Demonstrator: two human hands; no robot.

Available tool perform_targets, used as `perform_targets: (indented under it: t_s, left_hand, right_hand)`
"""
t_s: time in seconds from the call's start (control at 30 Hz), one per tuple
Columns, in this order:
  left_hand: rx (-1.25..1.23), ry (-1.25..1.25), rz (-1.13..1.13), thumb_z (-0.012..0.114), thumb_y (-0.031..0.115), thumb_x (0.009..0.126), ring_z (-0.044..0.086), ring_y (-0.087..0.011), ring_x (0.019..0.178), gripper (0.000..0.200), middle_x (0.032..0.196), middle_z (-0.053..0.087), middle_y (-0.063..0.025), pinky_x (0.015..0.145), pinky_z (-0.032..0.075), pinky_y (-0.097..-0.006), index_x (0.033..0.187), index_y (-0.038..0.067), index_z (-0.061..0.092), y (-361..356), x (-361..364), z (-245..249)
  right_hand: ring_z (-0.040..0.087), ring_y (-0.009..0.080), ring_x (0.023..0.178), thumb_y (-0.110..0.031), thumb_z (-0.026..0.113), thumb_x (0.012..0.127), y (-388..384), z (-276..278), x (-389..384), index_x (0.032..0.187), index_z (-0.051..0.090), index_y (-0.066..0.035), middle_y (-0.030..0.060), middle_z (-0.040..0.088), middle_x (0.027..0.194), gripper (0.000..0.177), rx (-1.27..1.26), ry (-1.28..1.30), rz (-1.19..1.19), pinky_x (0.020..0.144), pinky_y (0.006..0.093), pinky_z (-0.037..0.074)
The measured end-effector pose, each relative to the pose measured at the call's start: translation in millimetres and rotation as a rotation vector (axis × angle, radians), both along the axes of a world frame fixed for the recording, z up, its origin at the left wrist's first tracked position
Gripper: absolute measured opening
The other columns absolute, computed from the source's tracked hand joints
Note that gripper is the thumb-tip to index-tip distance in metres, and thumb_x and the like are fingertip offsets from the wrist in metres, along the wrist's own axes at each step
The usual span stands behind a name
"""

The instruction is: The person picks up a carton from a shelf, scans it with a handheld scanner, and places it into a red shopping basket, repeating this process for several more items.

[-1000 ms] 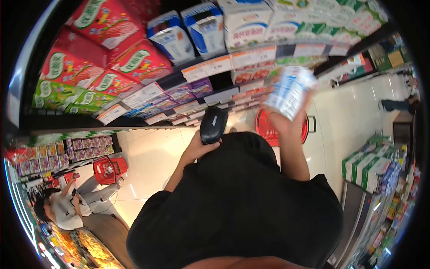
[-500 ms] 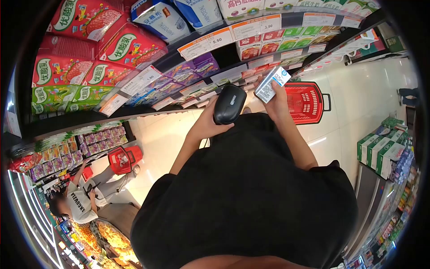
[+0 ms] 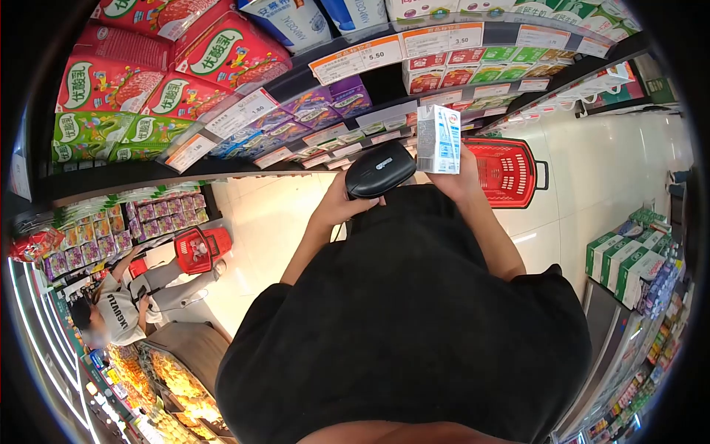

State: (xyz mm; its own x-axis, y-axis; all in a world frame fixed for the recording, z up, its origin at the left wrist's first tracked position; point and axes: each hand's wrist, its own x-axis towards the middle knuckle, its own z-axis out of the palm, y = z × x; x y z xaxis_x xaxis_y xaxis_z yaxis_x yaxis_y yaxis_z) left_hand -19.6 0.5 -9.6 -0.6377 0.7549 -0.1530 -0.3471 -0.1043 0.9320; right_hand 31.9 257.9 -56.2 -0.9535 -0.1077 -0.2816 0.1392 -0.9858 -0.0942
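Near the middle of the view, my left hand is wrapped round a smooth black oval device, which lies tilted, its right end higher. Close beside it, my right hand grips a small white and blue carton from below and behind. The carton stands nearly upright, with its printed sides showing. Device and carton almost meet, the carton to the right. Part of my right hand's fingers is hidden behind the carton.
Ahead, a shelf edge with price tags bears drink cartons. A red basket is on the floor to the right. At the lower left another person stands by a red basket. Green and white boxes are stacked far right.
The carton has turned from slanted to nearly upright and moved slightly left and down. The black device has tipped toward horizontal. The other person has shifted left and up.
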Motion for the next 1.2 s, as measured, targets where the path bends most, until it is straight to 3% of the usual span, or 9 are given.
perform_targets:
  t_s: [0.1, 0.27, 0.37, 0.47, 0.57, 0.7, 0.87, 0.93, 1.2]
  left_hand:
    - [-0.026, -0.005, -0.051, 0.068, -0.004, 0.076, 0.066, -0.0176, 0.082, 0.061, 0.097, 0.065, -0.0115, 0.075, 0.053, -0.0308, 0.132, -0.006, 0.044, -4.0, 1.2, -3.5]
    - [-0.092, 0.024, -0.088, 0.067, -0.005, 0.077, 0.065, -0.0159, 0.078, 0.064, 0.097, 0.065, -0.0105, 0.07, 0.053, -0.0297, 0.135, -0.005, 0.042, -7.1, 3.1, -5.5]
    - [-0.286, -0.025, -0.109, 0.068, -0.003, 0.075, 0.065, -0.0196, 0.091, 0.069, 0.109, 0.063, -0.0135, 0.081, 0.052, -0.0322, 0.138, -0.003, 0.04, 0.2, 1.7, 8.8]
    - [-0.299, 0.266, -0.11, 0.068, -0.001, 0.073, 0.059, -0.0243, 0.113, 0.074, 0.123, 0.059, -0.0165, 0.097, 0.045, -0.0342, 0.141, -0.001, 0.039, 9.6, 2.7, 17.4]
    - [-0.313, 0.333, -0.083, 0.07, 0.0, 0.071, 0.048, -0.0263, 0.13, 0.079, 0.135, 0.052, -0.0176, 0.107, 0.036, -0.0345, 0.142, 0.002, 0.038, 12.2, 3.8, 17.5]
    - [-0.344, 0.486, -0.04, 0.074, 0.002, 0.069, 0.049, -0.0274, 0.128, 0.085, 0.136, 0.052, -0.0176, 0.107, 0.037, -0.035, 0.145, 0.004, 0.035, 11.8, 3.7, 15.3]
    - [-0.377, 0.542, 0.006, 0.075, 0.003, 0.069, 0.052, -0.0277, 0.125, 0.092, 0.134, 0.053, -0.0181, 0.105, 0.038, -0.0345, 0.149, 0.007, 0.03, 13.8, 7.2, 26.2]
    - [-0.337, 0.312, 0.021, 0.075, 0.003, 0.07, 0.056, -0.0271, 0.12, 0.095, 0.128, 0.058, -0.0182, 0.102, 0.04, -0.0338, 0.15, 0.009, 0.026, 13.1, 7.2, 24.9]
    - [-0.444, 0.493, 0.146, 0.073, -0.006, 0.063, 0.062, -0.0256, 0.108, 0.101, 0.114, 0.065, -0.0168, 0.095, 0.045, -0.0316, 0.151, 0.01, 0.025, 20.7, 5.2, 13.0]
  right_hand:
    - [0.059, 0.0271, 0.115, -0.065, 0.029, 0.096, 3.6, -7.7, 0.7, 0.136, 0.047, -0.007, 0.0105, 0.06, 0.126, 0.073, 0.143, 0.007, 0.031, 0.097, 0.0453, 0.046]
    - [0.061, 0.0281, 0.109, -0.063, 0.027, 0.097, -7.7, -1.3, -5.8, 0.133, 0.05, -0.008, 0.0105, 0.062, 0.121, 0.069, 0.388, -0.158, -0.055, 0.092, 0.0438, 0.049]
    - [0.064, 0.0284, 0.094, -0.059, 0.028, 0.098, 1.8, -24.3, -2.4, 0.123, 0.055, -0.008, 0.0111, 0.064, 0.108, 0.063, 0.293, -0.123, -0.034, 0.082, 0.042, 0.052]
    - [0.062, 0.0266, 0.073, -0.055, 0.03, 0.097, 2.9, -20.2, -1.3, 0.106, 0.059, -0.008, 0.0103, 0.062, 0.087, 0.056, 0.161, -0.018, -0.017, 0.067, 0.0393, 0.051]
    - [0.06, 0.0256, 0.066, -0.062, 0.029, 0.096, 7.0, -22.7, -3.7, 0.095, 0.058, -0.011, 0.0078, 0.059, 0.072, 0.059, 0.447, -0.182, -0.2, 0.065, 0.0397, 0.05]
    - [0.062, 0.0242, 0.072, -0.061, 0.026, 0.098, 7.9, -31.5, -12.0, 0.1, 0.059, -0.011, 0.0082, 0.062, 0.079, 0.06, 0.493, -0.278, -0.365, 0.068, 0.0402, 0.051]
    - [0.062, 0.0202, 0.098, -0.054, 0.025, 0.102, 10.7, -38.5, -14.6, 0.118, 0.055, -0.008, 0.0065, 0.063, 0.106, 0.057, 0.551, -0.221, -0.486, 0.086, 0.0343, 0.05]
    - [0.063, 0.0217, 0.093, -0.056, 0.026, 0.101, 10.6, -43.3, -15.7, 0.115, 0.056, -0.008, 0.0064, 0.064, 0.1, 0.058, 0.57, -0.241, -0.502, 0.083, 0.0363, 0.051]
    - [0.064, 0.0238, 0.092, -0.058, 0.025, 0.099, 12.0, -55.3, -16.3, 0.114, 0.057, -0.007, 0.0086, 0.066, 0.1, 0.062, 0.61, -0.25, -0.496, 0.082, 0.0386, 0.052]
